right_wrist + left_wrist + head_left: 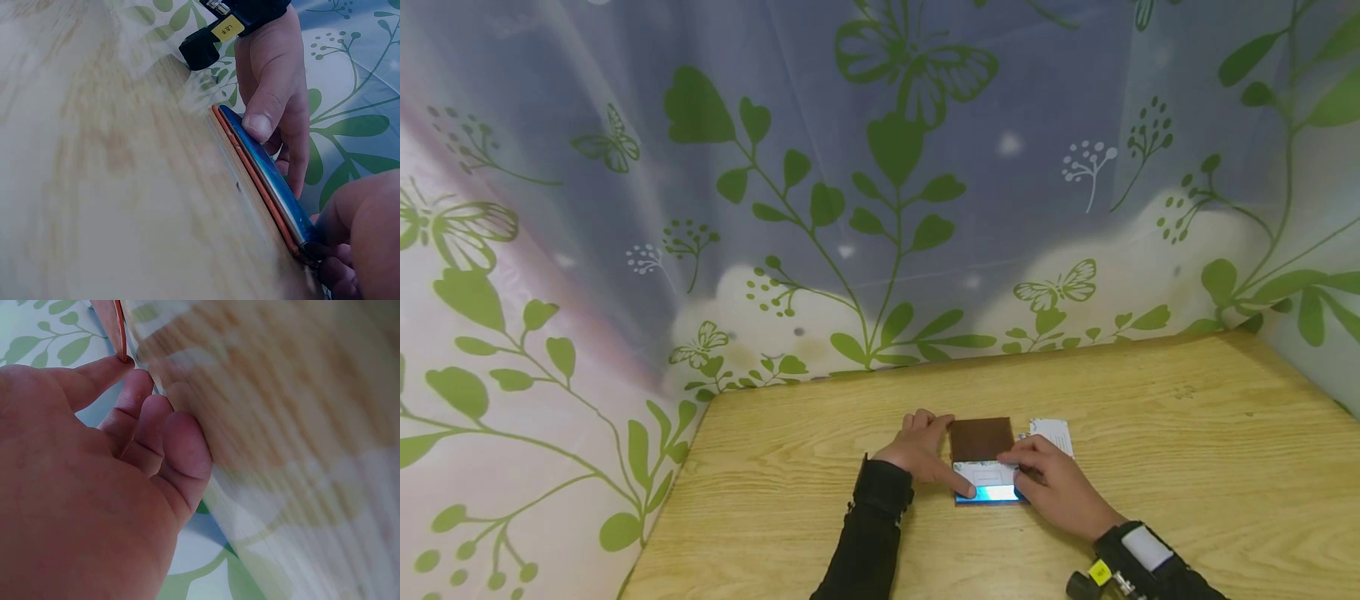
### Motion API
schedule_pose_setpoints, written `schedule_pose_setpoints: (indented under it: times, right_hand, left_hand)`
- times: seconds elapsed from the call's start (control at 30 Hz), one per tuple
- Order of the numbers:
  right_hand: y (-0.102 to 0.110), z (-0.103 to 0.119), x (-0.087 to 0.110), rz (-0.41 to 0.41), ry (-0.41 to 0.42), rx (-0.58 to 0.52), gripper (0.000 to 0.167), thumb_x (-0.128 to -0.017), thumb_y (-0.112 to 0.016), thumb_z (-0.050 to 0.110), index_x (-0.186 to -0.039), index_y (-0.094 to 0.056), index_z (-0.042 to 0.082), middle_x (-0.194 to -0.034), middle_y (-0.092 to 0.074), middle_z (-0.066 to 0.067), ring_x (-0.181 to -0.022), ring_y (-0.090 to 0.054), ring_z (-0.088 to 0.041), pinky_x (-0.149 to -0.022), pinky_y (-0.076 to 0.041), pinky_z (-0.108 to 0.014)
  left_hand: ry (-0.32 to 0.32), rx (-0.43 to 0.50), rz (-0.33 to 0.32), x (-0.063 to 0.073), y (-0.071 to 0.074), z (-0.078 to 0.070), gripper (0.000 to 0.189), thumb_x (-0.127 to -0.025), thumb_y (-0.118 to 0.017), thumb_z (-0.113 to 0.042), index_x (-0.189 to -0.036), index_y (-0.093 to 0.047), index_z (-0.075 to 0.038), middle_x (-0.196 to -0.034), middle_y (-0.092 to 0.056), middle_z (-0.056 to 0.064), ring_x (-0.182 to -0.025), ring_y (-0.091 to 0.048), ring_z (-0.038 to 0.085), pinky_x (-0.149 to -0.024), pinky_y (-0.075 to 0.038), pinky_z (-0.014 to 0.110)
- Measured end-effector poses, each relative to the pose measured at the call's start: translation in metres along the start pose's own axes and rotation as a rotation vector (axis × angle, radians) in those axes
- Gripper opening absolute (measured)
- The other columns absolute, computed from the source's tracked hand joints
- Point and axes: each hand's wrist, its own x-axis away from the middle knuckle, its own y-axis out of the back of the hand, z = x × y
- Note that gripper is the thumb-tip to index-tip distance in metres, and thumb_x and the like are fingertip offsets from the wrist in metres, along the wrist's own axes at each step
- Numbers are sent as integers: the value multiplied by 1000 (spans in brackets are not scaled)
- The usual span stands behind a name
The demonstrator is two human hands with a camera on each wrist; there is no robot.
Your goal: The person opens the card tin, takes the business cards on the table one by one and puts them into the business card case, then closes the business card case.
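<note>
A small brown folding case [981,439] lies open on the table. On its lower half is a white printed card [988,473] with a leafy border, and a shiny blue strip [998,493] crosses below it. My left hand [922,450] presses its thumb on the strip's left end, while the forefinger touches the case's upper left edge. In the left wrist view, that hand's other fingers [185,447] bend loosely beside the case. My right hand [1060,483] pinches the card's right side between thumb and forefinger. From the right wrist, the case's orange-brown edge [259,178] shows under the blue strip.
Another white printed card [1054,433] lies on the table just behind my right hand, partly covered by it. The wood-grain table [790,467] meets a curtain [790,208] with green leaves and butterflies at the back and sides.
</note>
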Motion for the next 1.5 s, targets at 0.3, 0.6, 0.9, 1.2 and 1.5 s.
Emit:
schedule_pose_setpoints:
  times: [0.3, 0.6, 0.9, 1.2, 1.5]
  right_hand:
    - [-2, 1, -1, -288, -26, 36, 23, -92, -65, -5, -99, -76, 14, -104, -64, 3, -88, -60, -12, -76, -50, -22]
    - [5, 3, -1, -382, -305, 205, 53, -88, -72, 9, -134, -52, -6, -141, -37, -38, -131, -24, -55, -99, -16, -69]
    - [6, 0, 1, -289, -358, 294, 60, -97, -66, 13, -146, -42, -10, -143, -38, -41, -130, -26, -59, -98, -19, -70]
    - [8, 1, 1, -296, -397, 247, 61, -94, -61, 10, -147, -39, -11, -148, -28, -44, -135, -19, -61, -102, -14, -73]
    - [7, 1, 0, -269, -393, 287, 64, -94, -71, 18, -145, -44, -8, -140, -42, -39, -126, -29, -55, -94, -21, -66]
  left_hand:
    - [-4, 28, 6, 0, 0, 2, 119, -66, -95, -53, -162, -35, -18, -130, -41, 2, -114, -35, 19, -92, -45, 34]
    - [-15, 45, 18, 0, 1, 2, 119, -67, -96, -51, -163, -34, -17, -128, -40, 2, -111, -33, 19, -91, -44, 34]
    - [-14, 45, 18, 1, 2, 2, 119, -67, -95, -51, -163, -34, -17, -129, -40, 2, -112, -33, 19, -92, -45, 34]
    - [-14, 42, 18, 0, 1, 2, 119, -67, -95, -52, -163, -34, -17, -128, -40, 2, -111, -33, 19, -91, -45, 33]
    - [-8, 52, 21, 0, 1, 2, 118, -68, -95, -51, -163, -34, -17, -129, -40, 2, -113, -33, 19, -93, -44, 35]
